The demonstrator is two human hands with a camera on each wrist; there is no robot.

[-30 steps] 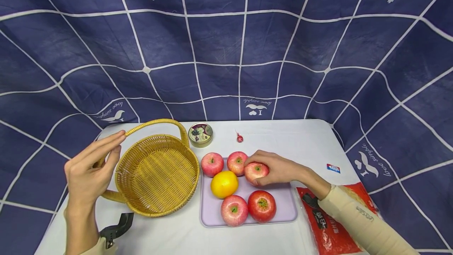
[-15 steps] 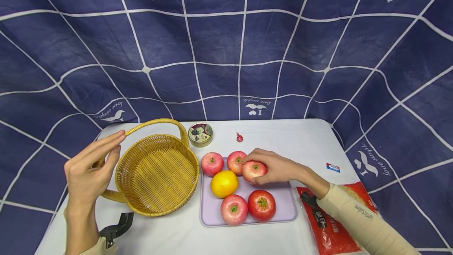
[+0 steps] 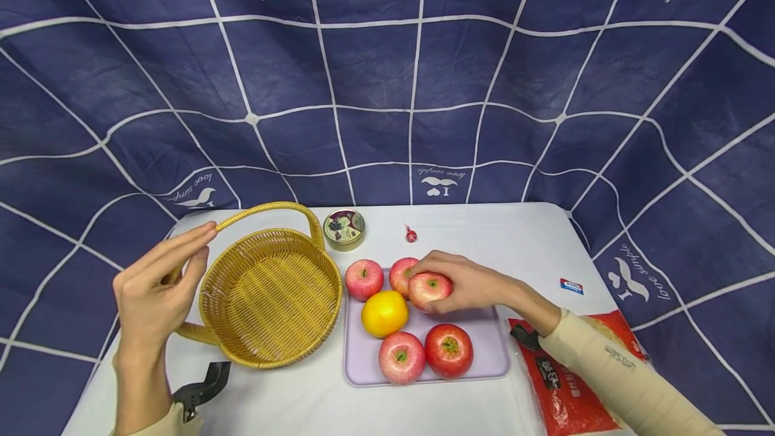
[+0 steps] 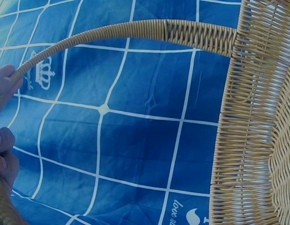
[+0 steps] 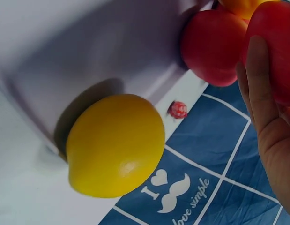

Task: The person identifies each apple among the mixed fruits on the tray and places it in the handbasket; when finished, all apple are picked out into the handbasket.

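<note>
My left hand point(image 3: 159, 281) holds the arched handle point(image 4: 112, 33) of a tan wicker basket point(image 3: 272, 308), whose inside shows no contents. My right hand point(image 3: 475, 281) grips a pink-red apple point(image 3: 430, 291) over a pale lilac tray point(image 3: 366, 374), with thumb and fingers on its sides. Two more pink apples, a left one point(image 3: 364, 280) and one behind the held apple point(image 3: 401, 276), sit at the tray's back. An orange-yellow fruit point(image 3: 385, 313) lies in front of them. A pink apple point(image 3: 401, 357) and a darker red apple point(image 3: 449, 351) stand at the front. A lemon point(image 5: 119, 145) shows in the right wrist view.
Behind the tray are a round tin point(image 3: 344, 229) and a red-wrapped lollipop point(image 3: 411, 235). A small blue-red packet point(image 3: 571, 286) lies at the right. A red plastic food bag point(image 3: 563, 389) lies under the right forearm. A blue checked curtain point(image 3: 387, 86) surrounds the table.
My right hand has moved a little to the left and away from me with the apple, which now covers part of the apple behind it. The left hand and basket stay in place.
</note>
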